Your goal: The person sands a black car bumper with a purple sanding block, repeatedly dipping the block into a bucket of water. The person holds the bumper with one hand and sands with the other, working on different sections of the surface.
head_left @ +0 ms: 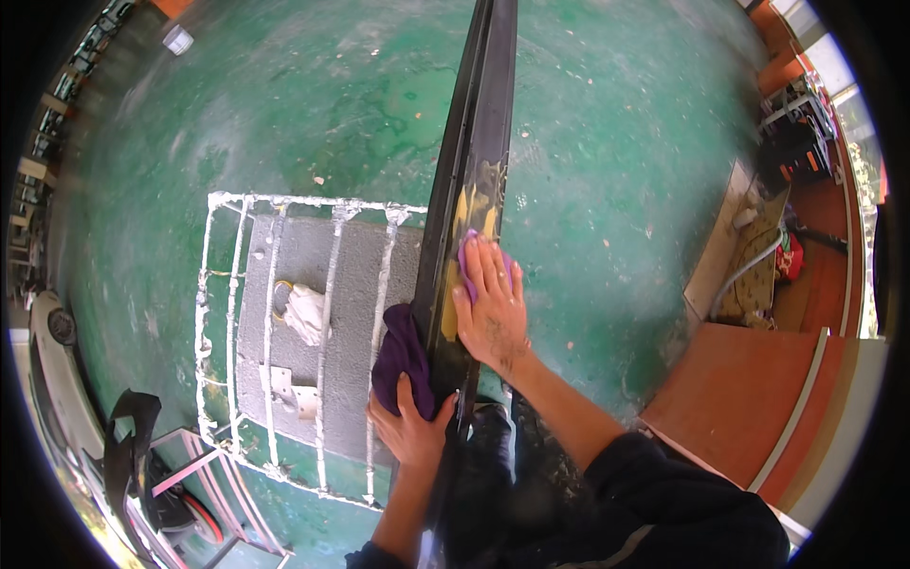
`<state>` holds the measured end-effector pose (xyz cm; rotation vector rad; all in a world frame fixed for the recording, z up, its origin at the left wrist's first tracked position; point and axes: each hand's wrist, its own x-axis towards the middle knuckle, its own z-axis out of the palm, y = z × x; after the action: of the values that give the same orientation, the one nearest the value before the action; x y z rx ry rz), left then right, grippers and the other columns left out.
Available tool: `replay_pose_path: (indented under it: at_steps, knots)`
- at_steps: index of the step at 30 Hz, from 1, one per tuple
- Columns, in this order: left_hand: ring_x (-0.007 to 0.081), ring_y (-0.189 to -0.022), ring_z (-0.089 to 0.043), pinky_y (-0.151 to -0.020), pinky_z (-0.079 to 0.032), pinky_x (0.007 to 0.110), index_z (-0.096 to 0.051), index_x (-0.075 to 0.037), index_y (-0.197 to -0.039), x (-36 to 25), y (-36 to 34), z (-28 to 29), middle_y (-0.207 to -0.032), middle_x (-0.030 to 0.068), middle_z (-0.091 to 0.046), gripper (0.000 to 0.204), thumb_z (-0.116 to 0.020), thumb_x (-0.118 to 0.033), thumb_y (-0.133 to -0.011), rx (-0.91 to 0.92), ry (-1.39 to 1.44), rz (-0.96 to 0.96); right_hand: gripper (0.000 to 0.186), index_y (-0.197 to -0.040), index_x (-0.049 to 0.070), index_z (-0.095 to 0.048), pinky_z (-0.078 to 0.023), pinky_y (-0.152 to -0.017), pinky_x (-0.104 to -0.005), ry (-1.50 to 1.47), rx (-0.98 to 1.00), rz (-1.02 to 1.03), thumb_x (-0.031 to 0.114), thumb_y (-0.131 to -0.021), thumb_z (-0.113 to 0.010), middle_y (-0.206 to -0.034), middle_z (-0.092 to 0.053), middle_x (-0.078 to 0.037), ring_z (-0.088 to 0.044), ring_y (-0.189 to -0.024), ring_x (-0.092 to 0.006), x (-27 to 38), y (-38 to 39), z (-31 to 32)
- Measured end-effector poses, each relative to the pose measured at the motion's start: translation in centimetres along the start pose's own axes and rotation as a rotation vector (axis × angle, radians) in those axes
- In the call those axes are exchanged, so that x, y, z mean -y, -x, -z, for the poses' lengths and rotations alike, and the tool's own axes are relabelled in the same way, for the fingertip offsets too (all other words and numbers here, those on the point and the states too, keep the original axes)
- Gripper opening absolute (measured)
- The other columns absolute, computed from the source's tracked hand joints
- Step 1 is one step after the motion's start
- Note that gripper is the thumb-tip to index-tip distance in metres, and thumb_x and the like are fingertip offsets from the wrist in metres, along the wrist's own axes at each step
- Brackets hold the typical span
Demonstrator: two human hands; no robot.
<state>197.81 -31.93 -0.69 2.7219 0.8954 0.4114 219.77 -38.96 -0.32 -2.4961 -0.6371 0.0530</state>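
A long black bar-shaped part (455, 133) runs upright through the picture over a white-coated metal rack (232, 322), with yellowish patches (485, 190) on its surface. My right hand (491, 299) presses a purple cloth (471, 245) onto the patched section, its fingers extended over the cloth and covering much of it. My left hand (408, 427) is lower on the part's left side, gripping a bunched dark purple cloth (398, 351) that lies against the part. A white rag (303, 308) and pale plates (294, 398) sit on a grey slab (284, 242) under the rack's bars.
Green floor (616, 190) surrounds the rack. On the right stand reddish wooden boards (720, 398) and cluttered shelving (787, 133). A pale car (52, 351) and a pinkish metal stand (204, 474) are at lower left. A white bucket (178, 40) stands at upper left.
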Motion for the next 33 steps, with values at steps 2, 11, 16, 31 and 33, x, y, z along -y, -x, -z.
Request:
replay_pose_path:
  at_steps: [2,11,16,31,33]
  knots:
    - [0.0574,-0.122,-0.052,-0.095,-0.049,0.068,-0.055,-0.016,-0.149,0.3,0.1,0.4,-0.140,0.0361,-0.046,0.090,-0.091,-0.057,-0.078,-0.005,-0.019,-0.012,0.072,-0.168,0.006,-0.034,-0.020,-0.130,-0.0559,-0.010,0.073,0.000,0.033,-0.105,-0.056,-0.172,-0.039,-0.015,-0.032,-0.161,-0.0341,0.9,4.2,-0.2]
    - [0.0582,-0.121,-0.052,-0.096,-0.048,0.069,-0.055,-0.017,-0.150,0.7,0.5,0.0,-0.142,0.0366,-0.046,0.088,-0.088,-0.060,-0.080,-0.013,0.002,-0.039,0.070,-0.168,0.005,-0.032,-0.019,-0.131,-0.0566,0.056,0.096,-0.039,0.036,-0.109,-0.050,-0.173,-0.036,-0.015,-0.029,-0.163,-0.0337,0.0,1.9,0.2]
    - [0.0593,-0.122,-0.052,-0.096,-0.048,0.070,-0.055,-0.016,-0.149,1.2,0.8,0.3,-0.145,0.0382,-0.045,0.089,-0.088,-0.061,-0.080,-0.013,-0.009,-0.048,0.070,-0.167,0.007,-0.037,-0.020,-0.129,-0.0613,0.042,0.222,0.064,0.035,-0.106,-0.055,-0.173,-0.037,-0.015,-0.029,-0.163,-0.0312,1.0,8.3,0.8]
    - [0.0591,-0.121,-0.051,-0.095,-0.048,0.070,-0.055,-0.016,-0.150,0.6,0.0,-0.1,-0.142,0.0383,-0.046,0.088,-0.089,-0.057,-0.080,-0.019,0.012,-0.037,0.064,-0.167,0.007,-0.038,-0.022,-0.129,-0.0573,0.095,0.009,0.002,0.033,-0.110,-0.049,-0.174,-0.035,-0.014,-0.031,-0.162,-0.0321,0.8,-0.1,-0.5]
    - [0.0590,-0.121,-0.051,-0.095,-0.048,0.069,-0.055,-0.016,-0.150,1.0,0.6,0.0,-0.142,0.0383,-0.046,0.087,-0.088,-0.058,-0.081,-0.016,0.006,-0.033,0.064,-0.166,0.006,-0.038,-0.021,-0.129,-0.0574,-0.052,0.085,-0.029,0.034,-0.110,-0.049,-0.174,-0.034,-0.015,-0.031,-0.162,-0.0326,2.1,3.6,-0.5]
